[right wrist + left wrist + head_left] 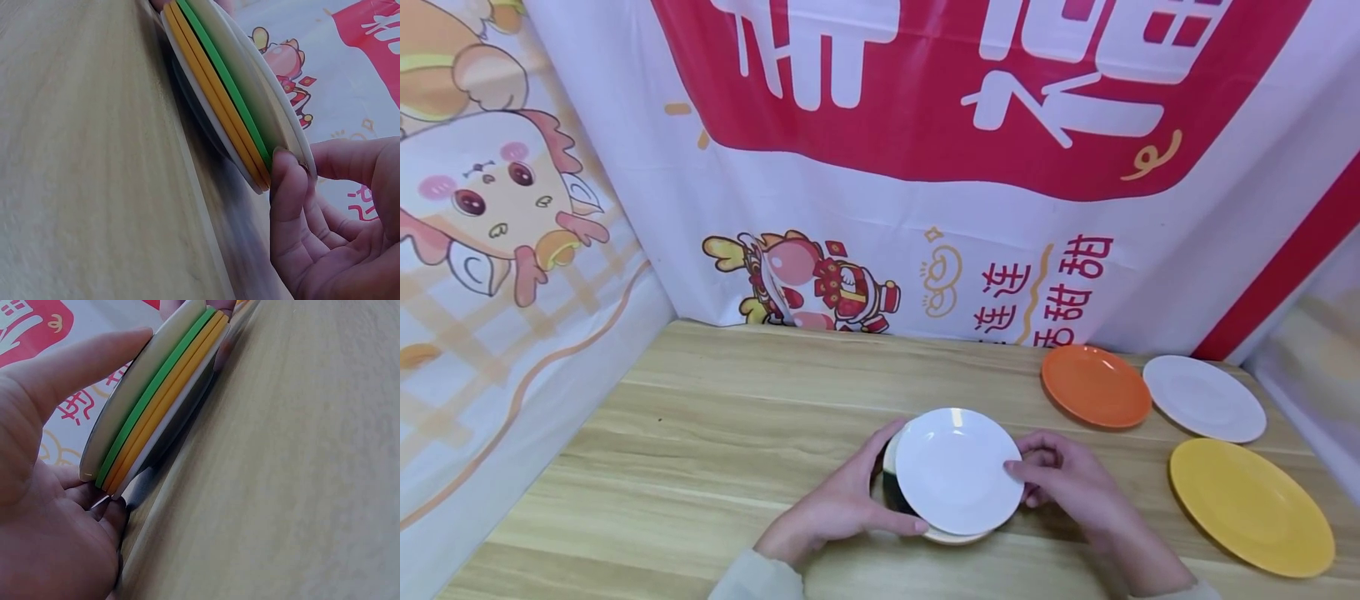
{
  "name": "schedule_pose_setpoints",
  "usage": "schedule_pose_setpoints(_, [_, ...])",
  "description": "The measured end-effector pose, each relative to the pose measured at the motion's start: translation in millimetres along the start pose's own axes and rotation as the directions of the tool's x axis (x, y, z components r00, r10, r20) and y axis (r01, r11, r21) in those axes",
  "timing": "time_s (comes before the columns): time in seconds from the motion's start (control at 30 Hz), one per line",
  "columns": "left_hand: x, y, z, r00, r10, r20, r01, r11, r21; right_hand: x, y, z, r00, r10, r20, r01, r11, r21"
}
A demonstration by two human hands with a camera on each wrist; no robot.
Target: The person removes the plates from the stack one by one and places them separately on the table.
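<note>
FIRST READER: Where does the stack of plates [159, 403] stand, and how do your hands meet it?

SECOND READER: On the near part of the bench [587, 500], between both hands. Your left hand [842, 500] curves round the stack's left side, thumb along the near edge. Your right hand [1067, 479] pinches the rim of the white top plate [958, 471], thumb above, finger beneath.

FIRST READER: What do the wrist views add?

SECOND READER: Below the pale upper layers run one green, two orange and one white edge. The dark part beneath is shaded; its contact with the bench cannot be told. The top plate sits off-centre, toward your right.

FIRST READER: How is the step best done?

SECOND READER: Whether you are setting that plate down or lifting it cannot be told. Either way, brace the stack lightly with your left hand and let only the top plate move, kept level; a tilted rim could drag the layer below. If you lower it, withdraw the finger underneath before the rims meet. Keep your right forearm off the yellow plate [1251, 507]; the orange plate [1096, 386] and second white plate [1204, 398] lie farther back.
</note>
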State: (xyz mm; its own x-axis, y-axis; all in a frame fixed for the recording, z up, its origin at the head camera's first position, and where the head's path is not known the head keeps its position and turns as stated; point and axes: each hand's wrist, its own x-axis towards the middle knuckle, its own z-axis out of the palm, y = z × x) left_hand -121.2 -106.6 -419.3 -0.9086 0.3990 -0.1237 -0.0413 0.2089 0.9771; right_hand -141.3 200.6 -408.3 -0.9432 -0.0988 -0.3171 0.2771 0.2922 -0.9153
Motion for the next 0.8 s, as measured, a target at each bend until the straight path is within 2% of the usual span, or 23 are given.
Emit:
schedule_pose_setpoints(0.4, [0.7,-0.6,1.2,1.0,-0.006,0.0,0.006,1.0,-0.009,-0.3,-1,-9,1.0,0.022,0.022,-0.022,1.0,0.018])
schedule_pose_setpoints(0.8, [-0.2,-0.2,1.1,1.0,0.0,-0.007,0.0,1.0,-0.008,-2.3,-1,-11,0.999,0.009,0.033,-0.01,0.999,0.031])
